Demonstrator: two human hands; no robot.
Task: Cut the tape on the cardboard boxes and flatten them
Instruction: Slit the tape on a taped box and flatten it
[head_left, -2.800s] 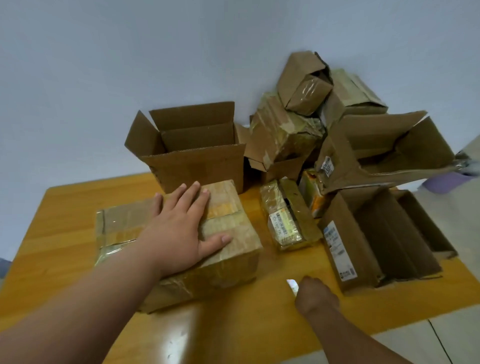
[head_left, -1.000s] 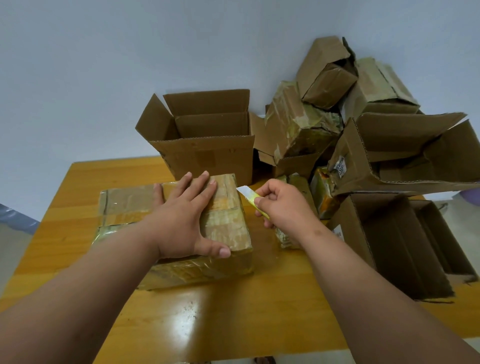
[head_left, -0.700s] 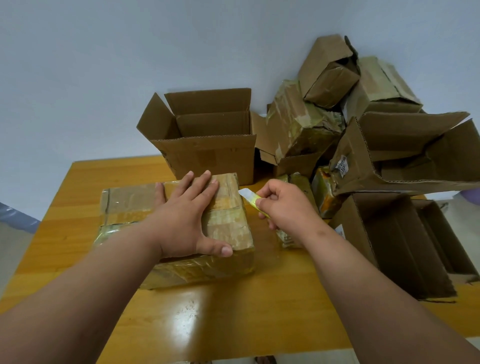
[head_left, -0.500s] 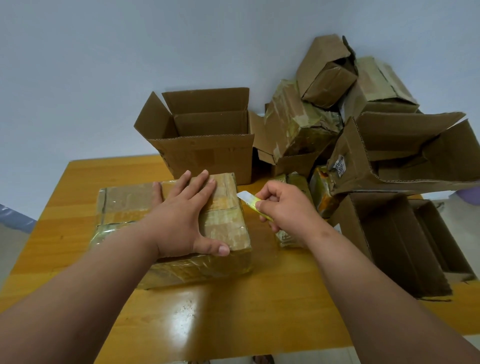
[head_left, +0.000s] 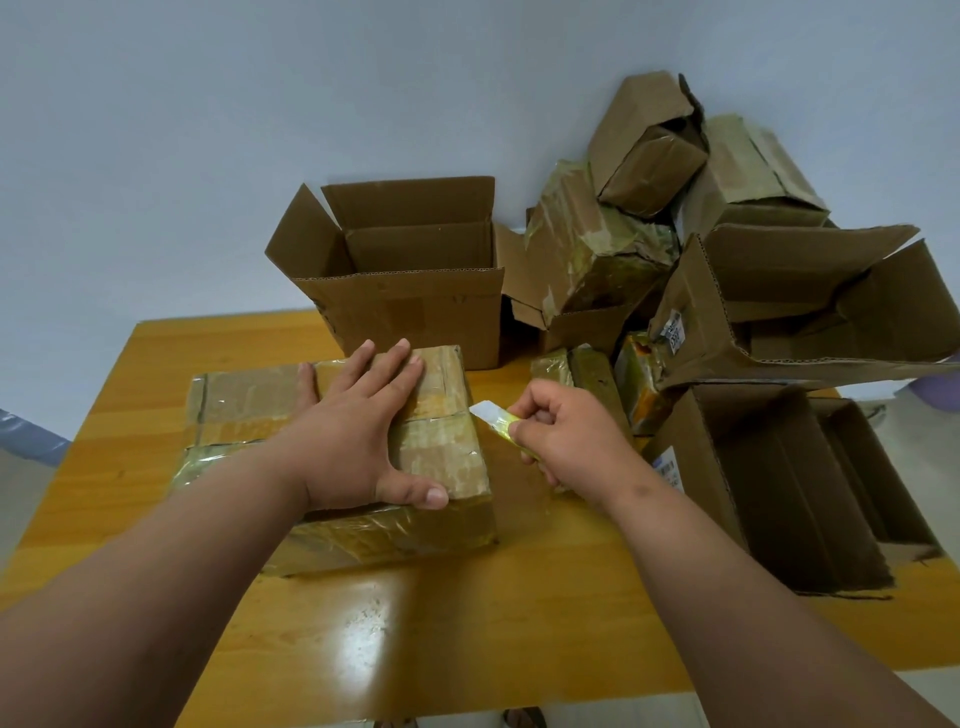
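The left hand (head_left: 358, 436) lies flat with fingers straight and spread on top of the taped box (head_left: 337, 457), thumb hooked at the box's near right top edge, pressing it to the tabletop (head_left: 467, 623). The right hand (head_left: 566, 441), just right of that box, pinches a yellow-handled cutter (head_left: 496, 418) whose pale blade points left toward the box's right top edge, long axis running left to right and tilted slightly up at the tip. The box's long axis runs left to right across the tabletop's left half, with an open box (head_left: 410, 291) behind it at the far edge and a pile of boxes (head_left: 727, 291) over the far right corner.
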